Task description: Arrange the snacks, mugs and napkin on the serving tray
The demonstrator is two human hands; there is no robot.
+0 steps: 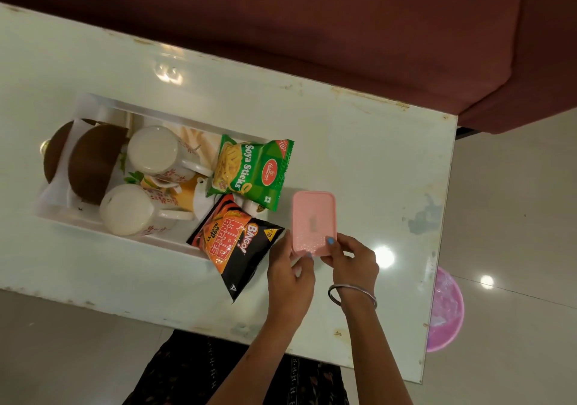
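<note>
A white serving tray point(93, 105) lies on the left of the glass table. In it stand two white floral mugs point(153, 150) point(126, 209), upside down, beside two brown bowls point(93, 167) on a white napkin point(54, 189). A green Soya Sticks packet point(253, 173) and a black-and-orange Bingo packet point(232, 245) hang over the tray's right end. Just right of them sits a pink lidded box point(313, 220). My left hand point(288, 275) and my right hand point(351, 261) both grip its near edge.
The white glass table point(359, 142) ends at a worn edge on the right. A dark red sofa point(343, 23) runs along its far side. A pink tub point(445, 309) stands on the tiled floor under the table's right corner.
</note>
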